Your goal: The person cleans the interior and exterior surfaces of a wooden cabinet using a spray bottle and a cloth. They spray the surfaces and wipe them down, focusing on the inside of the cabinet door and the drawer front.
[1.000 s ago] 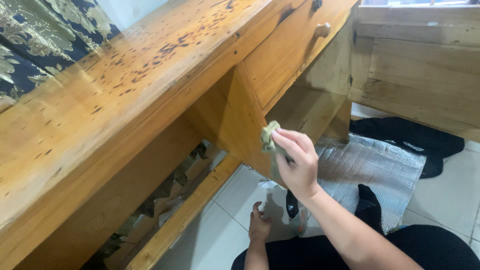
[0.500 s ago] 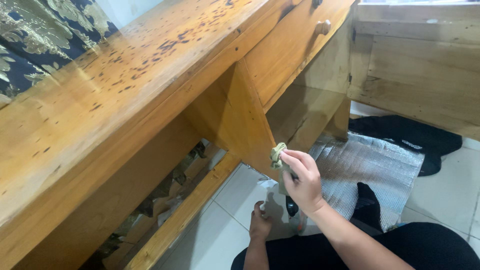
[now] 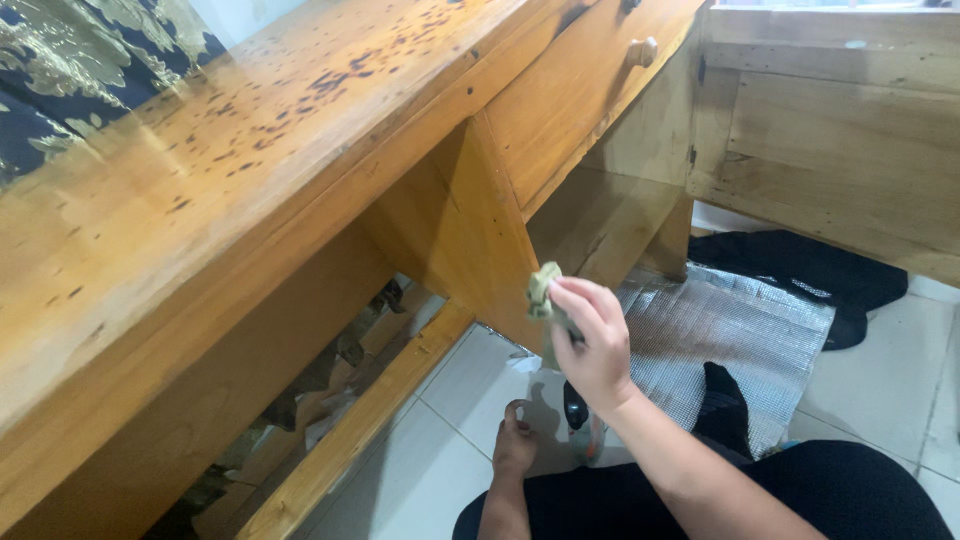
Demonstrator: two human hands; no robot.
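Note:
My right hand point(image 3: 592, 338) pinches a small crumpled olive-green cloth point(image 3: 541, 290) and presses it against the lower front edge of the wooden desk's upright side panel point(image 3: 460, 230). My left hand point(image 3: 514, 442) rests palm down on the white floor tile below, holding nothing, its fingers loosely curled. A small bottle with a black cap point(image 3: 576, 408) stands on the floor just right of my left hand, partly hidden behind my right forearm.
The desk top point(image 3: 200, 170) is glossy with dark spots. A drawer with a round knob point(image 3: 641, 50) sits above an open shelf. A silver foil mat point(image 3: 740, 335) and dark cloth point(image 3: 800, 270) lie on the floor. Clutter shows under the desk point(image 3: 330, 390).
My right hand with the cloth slid down the panel's edge, then came back up a little. The left hand stayed on the floor.

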